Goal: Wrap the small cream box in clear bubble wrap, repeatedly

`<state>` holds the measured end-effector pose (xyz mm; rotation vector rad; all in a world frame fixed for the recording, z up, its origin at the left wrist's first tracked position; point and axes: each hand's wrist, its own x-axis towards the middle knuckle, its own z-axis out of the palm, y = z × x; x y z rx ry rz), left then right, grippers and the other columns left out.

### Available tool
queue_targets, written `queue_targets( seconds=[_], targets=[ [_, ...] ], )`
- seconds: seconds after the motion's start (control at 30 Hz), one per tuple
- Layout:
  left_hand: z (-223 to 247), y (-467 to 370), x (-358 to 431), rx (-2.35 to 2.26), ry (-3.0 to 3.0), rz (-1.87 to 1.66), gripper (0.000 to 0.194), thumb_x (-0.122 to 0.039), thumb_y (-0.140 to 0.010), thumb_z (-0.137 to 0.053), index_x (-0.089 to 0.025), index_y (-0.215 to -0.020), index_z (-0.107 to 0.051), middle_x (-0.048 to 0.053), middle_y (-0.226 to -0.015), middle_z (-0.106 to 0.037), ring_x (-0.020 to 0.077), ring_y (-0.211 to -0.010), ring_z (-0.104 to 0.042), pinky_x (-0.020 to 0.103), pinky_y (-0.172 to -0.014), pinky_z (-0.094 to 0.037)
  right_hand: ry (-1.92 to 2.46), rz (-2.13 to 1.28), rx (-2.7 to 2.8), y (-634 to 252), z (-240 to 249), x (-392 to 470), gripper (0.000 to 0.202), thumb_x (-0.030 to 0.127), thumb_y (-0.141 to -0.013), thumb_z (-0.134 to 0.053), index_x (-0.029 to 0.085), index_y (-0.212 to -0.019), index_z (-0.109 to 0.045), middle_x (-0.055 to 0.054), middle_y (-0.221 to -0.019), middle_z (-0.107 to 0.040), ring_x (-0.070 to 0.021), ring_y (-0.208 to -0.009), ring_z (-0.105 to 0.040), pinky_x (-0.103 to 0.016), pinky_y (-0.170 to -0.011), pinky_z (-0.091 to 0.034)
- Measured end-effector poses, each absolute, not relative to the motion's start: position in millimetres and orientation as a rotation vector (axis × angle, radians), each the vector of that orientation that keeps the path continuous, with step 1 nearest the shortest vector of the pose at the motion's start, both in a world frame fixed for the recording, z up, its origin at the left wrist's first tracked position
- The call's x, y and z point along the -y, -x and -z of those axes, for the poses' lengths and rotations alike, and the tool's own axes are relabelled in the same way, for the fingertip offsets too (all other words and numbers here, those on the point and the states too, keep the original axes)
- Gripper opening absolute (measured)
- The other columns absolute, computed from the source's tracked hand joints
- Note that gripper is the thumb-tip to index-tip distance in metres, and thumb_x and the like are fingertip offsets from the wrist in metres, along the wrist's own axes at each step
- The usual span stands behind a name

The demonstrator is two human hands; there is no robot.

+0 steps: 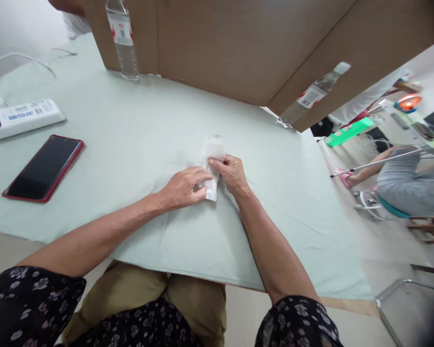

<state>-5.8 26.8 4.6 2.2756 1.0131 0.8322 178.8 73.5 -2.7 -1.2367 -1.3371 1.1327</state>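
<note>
A small packet (214, 147) of clear, crinkled plastic, seemingly bubble wrap, lies between my hands over the middle of the table; whitish material shows through its upper end. My right hand (233, 172) pinches its right side, thumb on top and the other fingers curled beneath. On the packet's lower left side, my left hand (186, 185) has its fingers bent over the plastic and its thumb by the lower end. Part of the packet is hidden under the fingers, and what is inside cannot be made out.
A phone (43, 167) with a red case and a white power strip (29, 118) lie at the left. Two water bottles (126, 53) stand against a cardboard panel (217, 48) at the back. Pale green cloth (130, 130) covers the table. A seated person (408, 178) is at the right.
</note>
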Motion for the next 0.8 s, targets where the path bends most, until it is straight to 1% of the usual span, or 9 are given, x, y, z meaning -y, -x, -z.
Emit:
queue_targets(
  seconds=[0.07, 0.13, 0.27, 0.37, 0.4, 0.47, 0.57, 0.67, 0.8],
  targets=[
    [-4, 6, -26, -1.059, -2.212, -0.84, 0.033, -0.02, -0.083, -0.055, -0.019, -0.113, -0.068, 0.008, -0.109, -0.068, 0.0185, -0.085, -0.065, 0.034, -0.08, -0.055, 1.191, -1.174, 1.296, -178, -1, -71, 0.027, 0.041, -0.064, -0.082, 0.018, -0.069, -0.069, 0.004, -0.065, -0.06, -0.0115, -0.064, -0.051, -0.026, -0.064, -0.043],
    [-2, 5, -25, -1.161, -2.14, -0.867, 0.035, -0.025, -0.081, -0.059, -0.02, -0.115, -0.065, 0.008, -0.113, -0.064, 0.018, -0.083, -0.063, 0.034, -0.079, -0.055, 1.179, -1.198, 1.299, -177, -6, -65, 0.03, 0.045, -0.064, -0.084, 0.02, -0.075, -0.073, 0.001, -0.075, -0.069, -0.0158, -0.073, -0.059, -0.031, -0.073, -0.05],
    [4, 5, -27, -1.304, -2.028, -0.985, 0.058, -0.03, -0.073, -0.069, -0.019, -0.127, -0.053, 0.012, -0.124, -0.057, 0.026, -0.11, -0.06, 0.041, -0.093, -0.054, 1.184, -1.086, 1.529, -180, -15, -44, 0.03, 0.052, -0.074, -0.08, 0.022, -0.079, -0.077, -0.004, -0.089, -0.075, -0.0221, -0.087, -0.066, -0.038, -0.081, -0.054],
    [8, 6, -31, -1.18, -2.067, -1.043, 0.074, -0.027, -0.069, -0.074, -0.018, -0.137, -0.046, 0.017, -0.139, -0.051, 0.0312, -0.133, -0.048, 0.047, -0.107, -0.047, 1.114, -0.836, 1.816, -187, -15, -26, 0.021, 0.044, -0.085, -0.071, 0.025, -0.083, -0.079, -0.005, -0.096, -0.075, -0.0222, -0.095, -0.068, -0.04, -0.089, -0.054],
    [9, 6, -32, -1.128, -2.087, -1.036, 0.072, -0.026, -0.07, -0.074, -0.018, -0.136, -0.047, 0.017, -0.142, -0.05, 0.0316, -0.136, -0.045, 0.048, -0.11, -0.044, 1.087, -0.742, 1.902, -190, -14, -21, 0.018, 0.04, -0.088, -0.068, 0.026, -0.088, -0.08, -0.006, -0.1, -0.075, -0.0223, -0.098, -0.068, -0.042, -0.092, -0.054],
    [8, 8, -34, -1.071, -2.088, -0.985, 0.053, -0.022, -0.073, -0.072, -0.02, -0.124, -0.055, 0.015, -0.142, -0.053, 0.0302, -0.136, -0.048, 0.049, -0.111, -0.043, 1.029, -0.57, 2.038, -195, -9, -12, 0.021, 0.034, -0.092, -0.062, 0.029, -0.103, -0.079, -0.007, -0.108, -0.075, -0.023, -0.104, -0.068, -0.045, -0.097, -0.053],
    [6, 11, -34, -1.057, -2.037, -0.88, 0.025, -0.015, -0.074, -0.065, -0.021, -0.099, -0.06, 0.012, -0.133, -0.06, 0.0276, -0.126, -0.057, 0.047, -0.104, -0.049, 0.921, -0.351, 2.165, -201, 0, -3, 0.032, 0.034, -0.092, -0.065, 0.026, -0.122, -0.072, -0.011, -0.119, -0.072, -0.0258, -0.112, -0.066, -0.047, -0.099, -0.052],
    [3, 13, -33, -1.02, -1.997, -0.861, 0.017, -0.015, -0.073, -0.064, -0.02, -0.089, -0.059, 0.011, -0.129, -0.063, 0.0267, -0.122, -0.06, 0.043, -0.097, -0.052, 0.871, -0.194, 2.237, -203, 9, 1, 0.05, 0.039, -0.087, -0.073, 0.022, -0.133, -0.064, -0.015, -0.126, -0.068, -0.0292, -0.12, -0.062, -0.049, -0.104, -0.049],
    [1, 13, -31, -0.993, -1.963, -0.916, 0.013, -0.02, -0.075, -0.063, -0.02, -0.088, -0.059, 0.011, -0.124, -0.066, 0.0254, -0.117, -0.063, 0.041, -0.097, -0.052, 0.976, -0.192, 2.237, -198, 15, 1, 0.039, 0.026, -0.094, -0.058, 0.026, -0.133, -0.064, -0.013, -0.128, -0.068, -0.0286, -0.123, -0.061, -0.05, -0.105, -0.049]
  ],
)
